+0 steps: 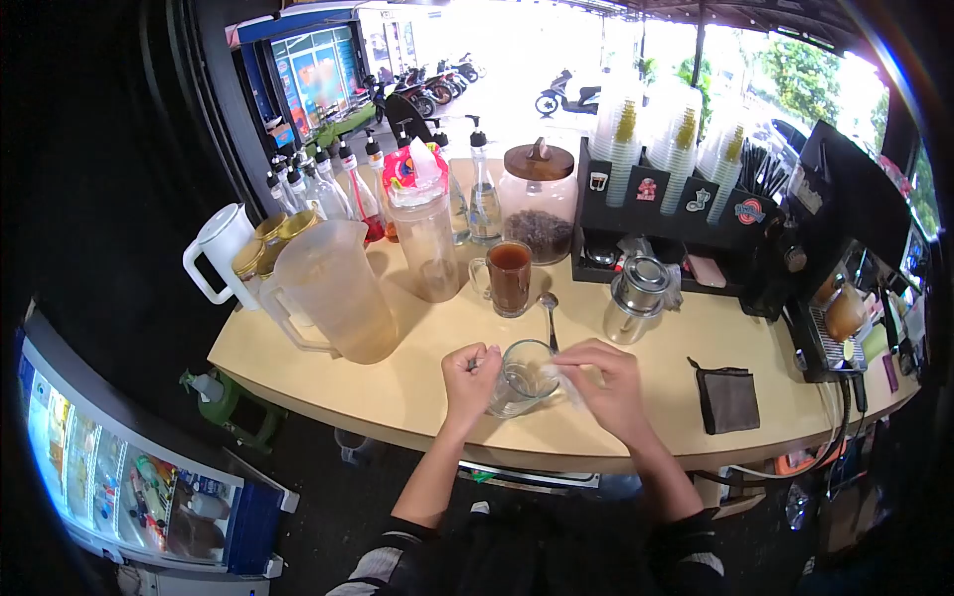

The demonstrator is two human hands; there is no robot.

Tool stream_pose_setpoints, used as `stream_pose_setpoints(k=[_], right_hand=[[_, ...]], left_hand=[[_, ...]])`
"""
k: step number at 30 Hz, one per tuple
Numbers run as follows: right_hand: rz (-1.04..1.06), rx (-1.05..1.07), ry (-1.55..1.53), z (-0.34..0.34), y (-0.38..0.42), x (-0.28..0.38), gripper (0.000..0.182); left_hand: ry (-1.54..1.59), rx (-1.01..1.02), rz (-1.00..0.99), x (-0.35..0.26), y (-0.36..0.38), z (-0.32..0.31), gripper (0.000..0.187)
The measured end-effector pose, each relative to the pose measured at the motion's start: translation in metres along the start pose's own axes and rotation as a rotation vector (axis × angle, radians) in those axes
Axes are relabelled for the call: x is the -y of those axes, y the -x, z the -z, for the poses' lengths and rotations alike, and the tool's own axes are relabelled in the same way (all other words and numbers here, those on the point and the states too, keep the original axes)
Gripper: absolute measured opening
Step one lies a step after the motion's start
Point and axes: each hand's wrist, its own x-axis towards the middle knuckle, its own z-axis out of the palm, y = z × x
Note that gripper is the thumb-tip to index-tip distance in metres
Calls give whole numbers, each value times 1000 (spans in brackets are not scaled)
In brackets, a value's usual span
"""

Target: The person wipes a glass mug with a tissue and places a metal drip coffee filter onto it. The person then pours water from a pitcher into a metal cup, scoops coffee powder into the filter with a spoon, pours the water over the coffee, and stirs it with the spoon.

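Observation:
At the counter's front edge stands a clear glass mug (pixel 524 372), between my two hands. My left hand (pixel 471 379) is closed at the mug's left side, fingers wrapped round what looks like its handle. On the right side my right hand (pixel 604 382) pinches a whitish, thin piece of tissue or cloth (pixel 568 381) against the rim. Just behind are a glass mug of brown drink (pixel 510 278) and a metal spoon (pixel 550 320). To the right of the spoon stands a metal drip filter on a glass (pixel 636 298).
A large plastic pitcher (pixel 338 288), a tall clear container (pixel 427 243) and pump bottles (pixel 482 194) stand at the left and back. Behind are a lidded jar (pixel 538 204) and a black cup organizer (pixel 656 214). A dark folded cloth (pixel 728 399) lies at right.

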Motion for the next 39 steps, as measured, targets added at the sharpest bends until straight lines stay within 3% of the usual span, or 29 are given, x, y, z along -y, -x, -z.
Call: stream_pose_setpoints(k=[1,2,4,5,7,8,10,11,15,16,17,19,24,26,30,36,39], right_hand=[[156,73,331,-3,-6,3,14],[154,64,332,-5,-8,3,14],[168,234,841,-8,-11,3,12],[169,230,844,-10,-11,3,12],[-71,336,762,-14,-8,4,11],[-66,333,765,-13,-10,4,11],[-340,416,189,-9,-15,4,9],[-336,417,189,-10,-14,-3,9],[-440,332,-301,-6,-8,-26,7],[-455,302,-487,-3,-7,-27,7],[-457,304,-488,1,-5,-29,7],[-393,130,-653,9,0,-35,10],[-406,-81,-476,30,16,-68,11],[-395,-166,-250,39,24,-78,9],[-462,-205,-90,50,38,-100,8],[-300,-296,165,52,50,-99,10],[-239,-235,297,55,53,-100,12]], left_hand=[[-66,-9,-36,-4,1,-3,41],[-130,-18,-75,-9,1,-6,41],[-240,-41,-134,-15,3,-10,41],[-352,-72,-192,-17,4,-11,42],[-403,-86,-250,-18,5,-14,41],[-456,-105,-305,-18,5,-16,40],[-441,-120,-313,-15,6,-15,40],[-425,-136,-311,-14,5,-14,40],[-446,-139,-302,-14,3,-10,40],[-385,-133,-248,-13,2,-9,41],[-322,-127,-195,-12,2,-8,42],[-194,-147,-149,7,-4,-3,42],[-10,-190,-8,16,-11,-3,40],[1,-184,15,18,-13,-6,40],[33,-155,52,24,-14,-11,41],[139,-100,145,34,-15,-14,41],[126,-115,116,43,-16,-14,41]])
